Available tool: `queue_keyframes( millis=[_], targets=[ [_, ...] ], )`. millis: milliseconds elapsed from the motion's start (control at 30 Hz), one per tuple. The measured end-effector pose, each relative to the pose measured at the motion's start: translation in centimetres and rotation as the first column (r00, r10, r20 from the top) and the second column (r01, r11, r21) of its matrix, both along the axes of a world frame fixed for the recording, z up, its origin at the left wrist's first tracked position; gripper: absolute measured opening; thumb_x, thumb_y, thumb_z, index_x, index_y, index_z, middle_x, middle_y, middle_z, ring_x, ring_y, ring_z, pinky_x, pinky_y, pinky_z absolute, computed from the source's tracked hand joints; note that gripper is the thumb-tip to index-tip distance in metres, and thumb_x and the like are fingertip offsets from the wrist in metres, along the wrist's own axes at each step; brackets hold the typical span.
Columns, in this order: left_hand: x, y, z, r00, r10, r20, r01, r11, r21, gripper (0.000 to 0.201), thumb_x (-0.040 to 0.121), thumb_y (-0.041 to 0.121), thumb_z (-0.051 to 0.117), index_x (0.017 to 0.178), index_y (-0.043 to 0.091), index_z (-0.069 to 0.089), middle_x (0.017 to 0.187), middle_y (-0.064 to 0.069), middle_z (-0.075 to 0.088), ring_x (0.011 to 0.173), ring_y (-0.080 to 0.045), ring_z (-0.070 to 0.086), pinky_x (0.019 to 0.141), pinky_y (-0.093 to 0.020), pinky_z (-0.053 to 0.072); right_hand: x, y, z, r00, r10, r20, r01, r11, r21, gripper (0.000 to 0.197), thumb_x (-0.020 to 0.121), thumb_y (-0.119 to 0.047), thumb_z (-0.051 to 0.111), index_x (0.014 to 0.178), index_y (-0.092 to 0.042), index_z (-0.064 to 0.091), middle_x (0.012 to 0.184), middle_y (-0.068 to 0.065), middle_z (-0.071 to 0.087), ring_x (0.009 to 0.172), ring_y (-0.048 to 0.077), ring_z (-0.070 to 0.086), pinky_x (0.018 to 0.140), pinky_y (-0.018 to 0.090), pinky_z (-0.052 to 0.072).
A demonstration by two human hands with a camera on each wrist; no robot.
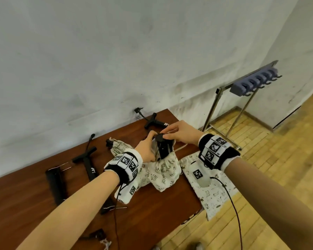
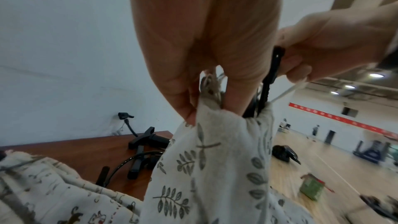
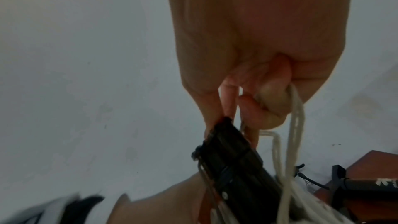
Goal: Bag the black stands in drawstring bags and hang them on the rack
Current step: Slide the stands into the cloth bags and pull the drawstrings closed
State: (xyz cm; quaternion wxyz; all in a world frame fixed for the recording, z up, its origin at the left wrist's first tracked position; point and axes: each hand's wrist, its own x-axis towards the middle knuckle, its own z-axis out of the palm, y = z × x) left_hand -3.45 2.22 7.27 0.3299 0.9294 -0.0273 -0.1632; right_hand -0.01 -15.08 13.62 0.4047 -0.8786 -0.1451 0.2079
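The lower part of the black stand point(image 1: 163, 148) is hidden inside the leaf-print bag point(image 1: 163, 171). The left hand point(image 1: 146, 149) covers the bag's mouth on the left side, so the opening's shape cannot be told. In the right wrist view the right hand point(image 3: 256, 67) fills the frame's top and the cord point(image 3: 295, 135) runs off the bottom edge. The second bag point(image 1: 209, 191) overhangs the table point(image 1: 43, 201), partly behind the right wrist.
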Motion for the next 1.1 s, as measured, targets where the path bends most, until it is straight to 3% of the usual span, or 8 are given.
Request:
queue_keyframes(
  millis=[100, 267, 400, 467, 567, 734, 901, 1101],
  targets=[
    [-0.1, 1.3, 0.7, 0.973, 0.211, 0.09, -0.206, 0.976, -0.065, 0.042, 0.08, 0.012, 0.062, 0.116, 0.016, 0.041, 0.09, -0.009, 0.058, 0.081, -0.029, 0.061, 0.071, -0.036, 0.052, -0.4, -0.2, 0.5, 1.0, -0.012, 0.025, 0.012, 1.0, 0.011, 0.019, 0.09, -0.016, 0.065, 0.108, -0.012, 0.071, 0.088, -0.002, 0.069, 0.068, -0.005, 0.061, 0.068, 0.01, 0.044],
    [0.1, 3.6, 1.4, 0.92, 0.275, -0.279, -0.254, 0.961, 0.109, 0.017, 0.079, 0.013, 0.067, 0.081, 0.001, 0.055, 0.075, -0.011, 0.061, 0.069, -0.027, 0.067, 0.044, -0.025, 0.05, -1.3, 0.0, 0.4, 0.996, -0.091, 0.008, 0.09, 0.993, 0.075, 0.022, 0.093, -0.013, 0.061, 0.113, -0.007, 0.069, 0.048, -0.026, 0.057, 0.04, -0.014, 0.049, 0.045, 0.003, 0.037],
    [0.6, 4.7, 0.9, 0.926, 0.259, -0.275, -0.245, 0.966, 0.086, 0.024, 0.073, 0.022, 0.072, 0.067, 0.005, 0.056, 0.072, -0.011, 0.065, 0.073, -0.03, 0.069, 0.072, -0.037, 0.059, -1.7, 0.4, 0.0, 0.991, -0.132, 0.028, 0.13, 0.989, 0.068, 0.023, 0.093, -0.017, 0.062, 0.113, -0.012, 0.071, 0.077, -0.011, 0.068, 0.05, -0.014, 0.055, 0.049, 0.001, 0.038],
    [1.0, 5.0, 1.5, 0.93, 0.281, -0.238, -0.309, 0.947, -0.086, 0.026, 0.07, 0.021, 0.079, 0.06, 0.004, 0.062, 0.063, -0.007, 0.062, 0.064, -0.022, 0.063, 0.071, -0.03, 0.054, -2.0, 0.4, -0.2, 0.988, -0.152, 0.032, 0.15, 0.987, 0.054, 0.022, 0.092, -0.021, 0.063, 0.112, -0.016, 0.071, 0.091, -0.001, 0.072, 0.07, -0.005, 0.064, 0.054, 0.001, 0.04],
    [1.0, 4.4, 3.5, 0.939, 0.231, -0.256, -0.315, 0.877, -0.364, 0.015, 0.078, 0.015, 0.075, 0.08, 0.0, 0.073, 0.07, -0.003, 0.066, 0.066, -0.01, 0.06, 0.076, -0.027, 0.049, -2.2, 0.4, -0.4, 0.987, -0.159, 0.022, 0.159, 0.987, 0.025, 0.022, 0.093, -0.023, 0.061, 0.112, -0.02, 0.071, 0.102, 0.002, 0.072, 0.09, 0.012, 0.067, 0.062, 0.006, 0.046],
    [-0.5, 1.3, 7.8, 0.951, 0.006, -0.31, -0.176, 0.835, -0.522, 0.016, 0.091, 0.002, 0.056, 0.076, 0.001, 0.062, 0.083, -0.017, 0.064, 0.085, -0.023, 0.06, 0.08, -0.026, 0.05, -2.5, 0.5, 0.2, 0.989, -0.139, 0.056, 0.144, 0.985, -0.091, 0.023, 0.093, -0.029, 0.061, 0.114, -0.025, 0.07, 0.104, -0.001, 0.071, 0.065, -0.003, 0.059, 0.058, 0.009, 0.041],
    [-0.8, 0.8, 12.4, 0.986, -0.132, -0.098, 0.054, 0.823, -0.565, 0.011, 0.086, -0.003, 0.058, 0.077, -0.001, 0.062, 0.073, -0.011, 0.066, 0.072, -0.018, 0.064, 0.077, -0.028, 0.055, -2.9, 1.0, 0.9, 0.992, -0.118, 0.044, 0.123, 0.983, -0.135, 0.012, 0.091, -0.035, 0.063, 0.081, -0.037, 0.071, 0.079, 0.007, 0.07, 0.064, 0.023, 0.05, 0.065, 0.032, 0.045],
    [-1.2, 0.7, 12.5, 1.0, 0.001, -0.015, -0.011, 0.768, -0.641, 0.011, 0.085, -0.006, 0.057, 0.075, -0.002, 0.062, 0.071, -0.015, 0.062, 0.064, -0.019, 0.059, 0.07, -0.024, 0.053, -3.2, 1.5, 1.7, 0.99, -0.128, 0.051, 0.136, 0.969, -0.208, 0.018, 0.091, -0.03, 0.063, 0.106, -0.027, 0.074, 0.095, 0.01, 0.074, 0.07, 0.023, 0.058, 0.077, 0.034, 0.052]
  ],
)
